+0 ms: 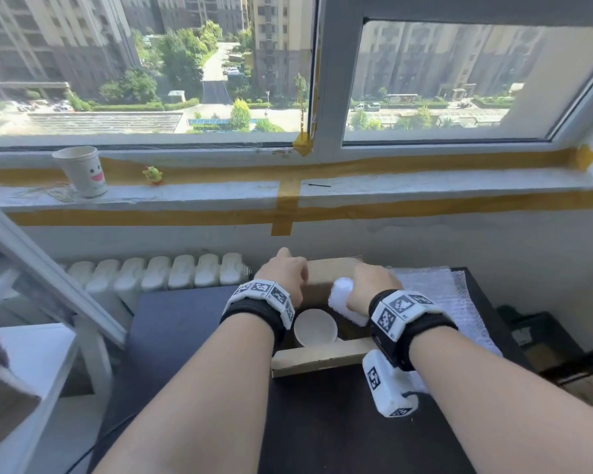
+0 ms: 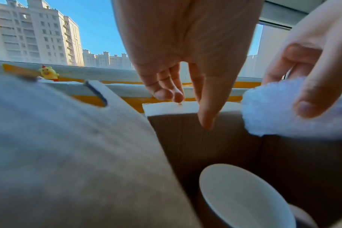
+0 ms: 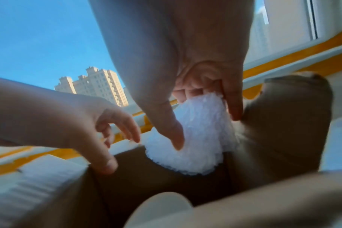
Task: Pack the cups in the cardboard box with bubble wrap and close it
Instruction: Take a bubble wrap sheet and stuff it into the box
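An open cardboard box (image 1: pixel 322 358) stands on the dark table (image 1: pixel 192 323). Inside it, near the front left, sits a bare white cup (image 1: pixel 315 331), also seen in the left wrist view (image 2: pixel 242 197). My right hand (image 1: pixel 370 285) grips a white bubble-wrap bundle (image 1: pixel 342 301) over the box's right half, thumb and fingers curled round it (image 3: pixel 201 138). Whatever is wrapped in it is hidden. My left hand (image 1: pixel 285 278) is at the box's far wall (image 2: pixel 195 138). Its thumb lies against the inner side and its fingertips (image 2: pixel 166 94) touch the top edge.
Flat sheets of bubble wrap (image 1: pixel 439 295) lie on the table right of the box. A smiley paper cup (image 1: pixel 83 171) and a yellow toy (image 1: pixel 153 175) stand on the windowsill. A radiator (image 1: pixel 158 271) is behind the table, and a white frame (image 1: pixel 48 268) leans at the left.
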`<act>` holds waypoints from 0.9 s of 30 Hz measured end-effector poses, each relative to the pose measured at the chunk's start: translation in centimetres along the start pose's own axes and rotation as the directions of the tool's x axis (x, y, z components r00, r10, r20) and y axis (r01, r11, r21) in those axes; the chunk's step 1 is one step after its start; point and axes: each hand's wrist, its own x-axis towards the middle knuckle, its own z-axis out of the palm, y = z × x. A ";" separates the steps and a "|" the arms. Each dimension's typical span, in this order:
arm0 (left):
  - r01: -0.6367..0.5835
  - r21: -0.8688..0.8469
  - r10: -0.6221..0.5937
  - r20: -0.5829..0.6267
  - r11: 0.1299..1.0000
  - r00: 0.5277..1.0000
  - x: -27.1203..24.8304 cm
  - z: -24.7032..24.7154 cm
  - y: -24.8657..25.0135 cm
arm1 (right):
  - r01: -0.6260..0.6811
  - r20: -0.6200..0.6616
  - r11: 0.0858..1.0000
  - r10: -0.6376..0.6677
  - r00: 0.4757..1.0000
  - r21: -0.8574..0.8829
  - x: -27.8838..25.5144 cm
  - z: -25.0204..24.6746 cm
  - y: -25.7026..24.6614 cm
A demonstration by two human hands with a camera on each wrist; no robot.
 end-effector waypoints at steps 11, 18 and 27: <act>0.024 0.152 -0.055 0.203 0.988 0.978 0.9 3.1 0.9 | -0.046 -0.039 0.987 0.041 0.998 -0.152 1.4 2.5 0.6; -0.032 0.143 -0.015 0.314 0.989 0.949 1.6 5.6 1.5 | 0.078 -0.043 0.979 -0.087 0.995 -0.190 2.5 4.6 0.9; 0.003 0.092 -0.030 0.294 0.996 0.955 1.6 5.8 1.6 | 0.151 -0.005 0.959 -0.157 0.988 -0.241 3.2 6.1 1.3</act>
